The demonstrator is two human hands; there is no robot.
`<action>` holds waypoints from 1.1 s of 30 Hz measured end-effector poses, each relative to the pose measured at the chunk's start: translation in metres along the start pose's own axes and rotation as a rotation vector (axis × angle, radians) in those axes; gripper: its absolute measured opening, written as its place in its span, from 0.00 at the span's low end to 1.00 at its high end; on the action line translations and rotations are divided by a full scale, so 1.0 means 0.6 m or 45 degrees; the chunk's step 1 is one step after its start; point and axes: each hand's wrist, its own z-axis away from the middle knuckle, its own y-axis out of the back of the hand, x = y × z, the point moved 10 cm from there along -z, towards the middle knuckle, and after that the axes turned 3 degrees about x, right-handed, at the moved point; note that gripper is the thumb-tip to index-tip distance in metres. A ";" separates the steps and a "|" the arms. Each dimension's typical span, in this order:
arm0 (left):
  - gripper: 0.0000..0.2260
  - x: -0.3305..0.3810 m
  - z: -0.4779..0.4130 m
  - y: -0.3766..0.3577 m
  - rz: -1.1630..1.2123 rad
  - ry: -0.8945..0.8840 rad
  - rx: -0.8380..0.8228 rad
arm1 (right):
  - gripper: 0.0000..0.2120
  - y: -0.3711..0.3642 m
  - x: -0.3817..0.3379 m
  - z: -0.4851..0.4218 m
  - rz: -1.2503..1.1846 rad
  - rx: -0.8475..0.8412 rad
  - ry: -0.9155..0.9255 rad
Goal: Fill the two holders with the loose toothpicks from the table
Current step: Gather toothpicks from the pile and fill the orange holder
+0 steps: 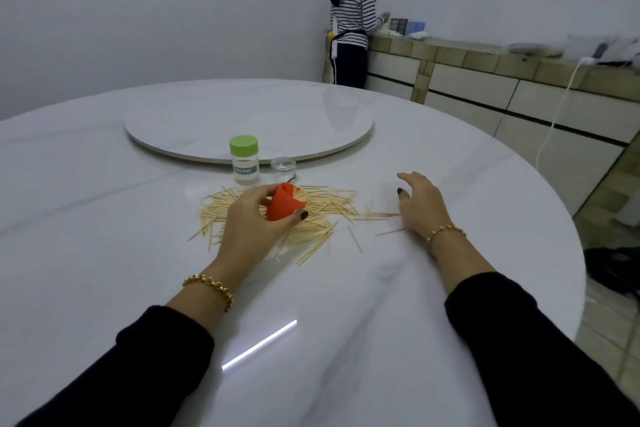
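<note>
A pile of loose toothpicks lies spread on the white table. My left hand grips an orange cap just above the pile, thumb and fingers curled round it. Behind the pile stands a clear holder with a green lid. To its right stands a second clear holder, lidless. My right hand hovers at the pile's right end with fingers relaxed, holding nothing.
A round lazy Susan sits raised at the table's centre behind the holders. Beyond the table a person in a striped top stands at a long counter. A white cable hangs down its front.
</note>
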 end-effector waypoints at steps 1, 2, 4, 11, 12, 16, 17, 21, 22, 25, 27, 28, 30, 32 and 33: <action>0.25 0.000 0.001 -0.002 0.000 -0.006 -0.007 | 0.20 -0.001 0.017 0.001 0.040 -0.037 -0.062; 0.25 0.001 0.001 -0.002 -0.002 -0.012 -0.010 | 0.21 -0.003 0.029 0.003 0.076 -0.078 -0.116; 0.25 0.001 0.001 0.000 -0.014 -0.014 -0.009 | 0.20 -0.012 0.034 0.009 0.163 -0.152 -0.148; 0.26 -0.004 0.002 -0.001 -0.037 -0.007 -0.029 | 0.13 -0.048 -0.053 0.047 0.137 -0.296 0.071; 0.26 -0.004 0.002 -0.001 -0.040 -0.010 -0.030 | 0.14 -0.054 -0.069 0.056 0.115 -0.316 0.118; 0.26 -0.002 0.003 -0.001 -0.043 -0.016 -0.033 | 0.14 -0.086 -0.124 0.080 0.045 -0.351 0.276; 0.26 -0.001 0.003 0.000 -0.038 -0.017 -0.032 | 0.15 -0.094 -0.134 0.082 0.032 -0.349 0.288; 0.25 0.001 0.003 0.003 -0.047 -0.037 -0.031 | 0.20 -0.114 -0.166 0.082 -0.018 -0.342 0.249; 0.25 0.001 0.003 0.003 -0.053 -0.042 -0.031 | 0.20 -0.118 -0.175 0.082 -0.038 -0.345 0.245; 0.25 -0.003 0.002 0.005 -0.061 -0.039 -0.037 | 0.22 -0.131 -0.201 0.078 -0.133 -0.364 0.241; 0.25 -0.003 0.002 0.006 -0.076 -0.047 -0.045 | 0.22 -0.134 -0.209 0.076 -0.207 -0.376 0.238; 0.25 -0.003 0.001 0.006 -0.082 -0.050 -0.048 | 0.21 -0.130 -0.209 0.073 -0.234 -0.373 0.239; 0.25 -0.004 0.001 0.006 -0.083 -0.050 -0.058 | 0.19 -0.111 -0.202 0.067 -0.250 -0.334 0.267; 0.26 -0.006 0.001 0.006 -0.076 -0.042 -0.070 | 0.17 -0.090 -0.184 0.056 -0.253 -0.287 0.278; 0.26 -0.006 0.001 0.005 -0.074 -0.042 -0.072 | 0.17 -0.082 -0.171 0.050 -0.256 -0.282 0.268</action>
